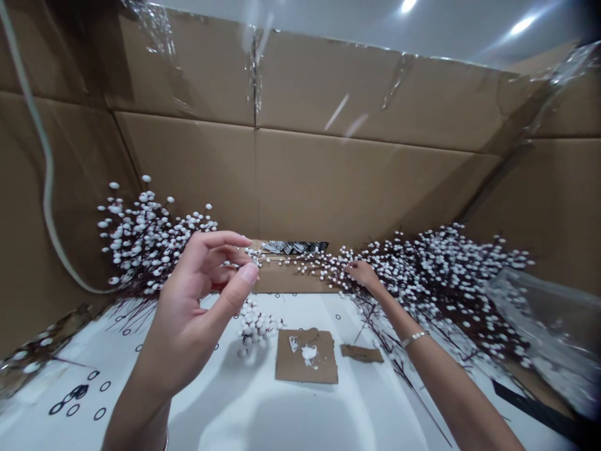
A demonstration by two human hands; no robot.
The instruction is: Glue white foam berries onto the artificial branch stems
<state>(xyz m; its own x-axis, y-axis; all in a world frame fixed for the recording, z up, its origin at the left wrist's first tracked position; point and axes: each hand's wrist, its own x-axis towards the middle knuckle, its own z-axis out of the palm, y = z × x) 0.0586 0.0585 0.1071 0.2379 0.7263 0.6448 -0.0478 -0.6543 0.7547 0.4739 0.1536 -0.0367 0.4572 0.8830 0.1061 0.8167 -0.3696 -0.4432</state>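
Note:
My left hand (201,294) is raised with curled fingers, the thumb and fingertips closing on a thin sprig of white berries (253,255). My right hand (362,275) reaches into a large mass of dark-stemmed white-berry branches (436,282), its fingers gripping a stem there and partly hidden among the berries. Another bushy berry spray (145,238) stands behind my left hand. A small loose berry cluster (256,326) lies on the white tabletop (300,426) below my hands.
Cardboard walls (366,188) surround the work surface. On it lie a cardboard square smeared with white glue (306,357), a cardboard scrap (361,354) and small black rings (72,401). A clear plastic bag (539,332) sits right; a white cable (46,169) hangs left.

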